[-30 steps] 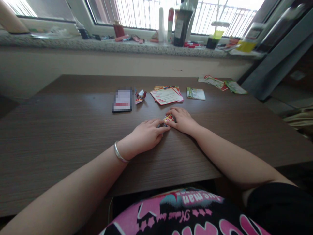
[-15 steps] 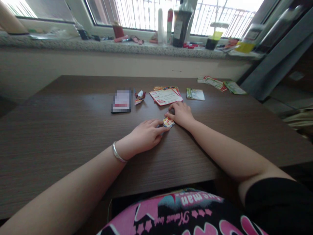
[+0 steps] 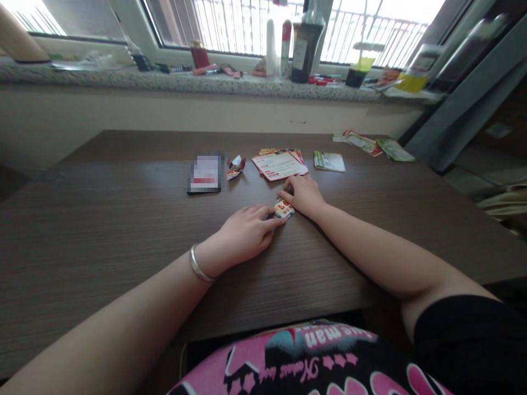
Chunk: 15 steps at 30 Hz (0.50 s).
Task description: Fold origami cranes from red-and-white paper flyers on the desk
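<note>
A small folded piece of red, yellow and white printed paper (image 3: 284,208) lies flat on the dark wooden table (image 3: 102,219), between my two hands. My left hand (image 3: 242,236), a silver bangle on its wrist, rests on the table with its fingers curled and its fingertips pressing the paper's left edge. My right hand (image 3: 300,195) lies just behind the paper, fingers bent down onto its far edge.
Behind the hands lie a dark card with a blurred face (image 3: 205,173), a crumpled wrapper (image 3: 235,166), a stack of red and white leaflets (image 3: 279,163), a green leaflet (image 3: 329,161) and more leaflets (image 3: 373,144) at the far right. The window sill (image 3: 185,82) carries bottles and clutter.
My right hand has slid back off the folded paper towards the leaflets, uncovering more of it. My left hand stays put at the paper's left edge.
</note>
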### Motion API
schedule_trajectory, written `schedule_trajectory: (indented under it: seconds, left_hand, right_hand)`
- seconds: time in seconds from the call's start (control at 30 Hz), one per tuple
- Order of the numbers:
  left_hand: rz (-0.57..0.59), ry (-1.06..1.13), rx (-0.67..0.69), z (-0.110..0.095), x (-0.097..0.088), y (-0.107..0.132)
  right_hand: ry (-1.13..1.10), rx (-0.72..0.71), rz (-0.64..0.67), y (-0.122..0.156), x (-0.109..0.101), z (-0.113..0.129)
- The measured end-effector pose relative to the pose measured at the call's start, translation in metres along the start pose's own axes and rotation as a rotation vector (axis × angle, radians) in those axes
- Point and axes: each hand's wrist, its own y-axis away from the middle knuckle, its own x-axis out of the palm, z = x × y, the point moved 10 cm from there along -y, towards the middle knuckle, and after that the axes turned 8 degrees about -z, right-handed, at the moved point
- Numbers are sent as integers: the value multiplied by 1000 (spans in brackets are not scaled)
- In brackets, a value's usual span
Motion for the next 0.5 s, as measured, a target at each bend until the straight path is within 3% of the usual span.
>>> schedule_trajectory:
  seconds: [0.3, 0.5]
  left_hand:
    - [-6, -66, -15, -3, -4, -5]
    - [-19, -139, -57, -4, -4, -11]
  right_hand:
    - [87, -151, 31, 44, -16, 18]
    - [135, -141, 24, 51, -21, 20]
